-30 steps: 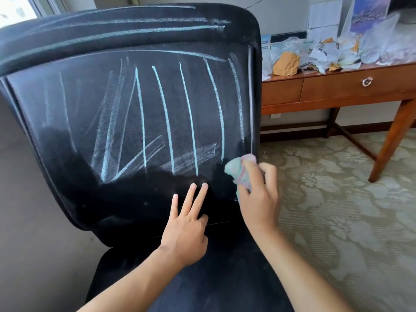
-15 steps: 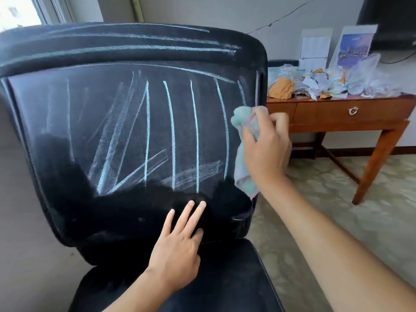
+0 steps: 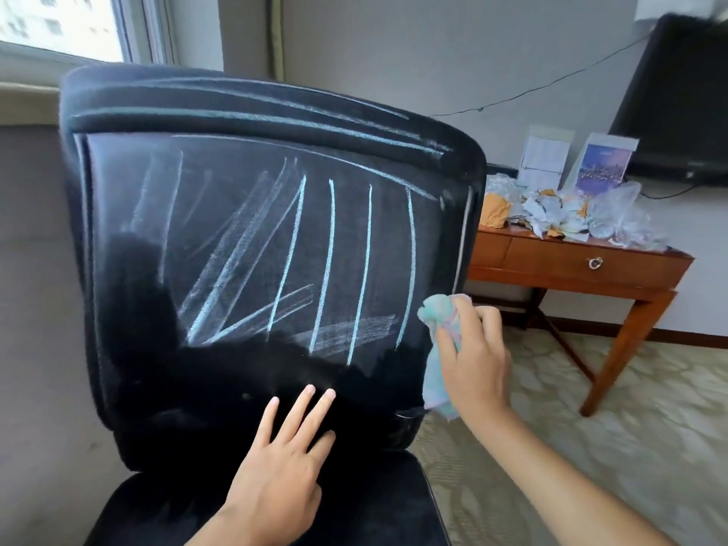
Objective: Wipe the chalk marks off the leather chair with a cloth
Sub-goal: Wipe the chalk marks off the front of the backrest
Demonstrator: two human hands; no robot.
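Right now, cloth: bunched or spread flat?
Bunched. The cloth is wadded in the right hand, its fingers curled round it; a tail hangs below.

Cloth (image 3: 435, 350) at chair backrest's (image 3: 252, 238) right edge, desk (image 3: 571, 266) behind right, crumpled papers (image 3: 559, 216) on it.

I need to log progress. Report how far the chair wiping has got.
Done: the lower band of the chair back looks clean and dark. In hand: the right hand holds the cloth at the right edge; the left hand rests flat on the chair. Left: the chalk lines across the middle and top remain.
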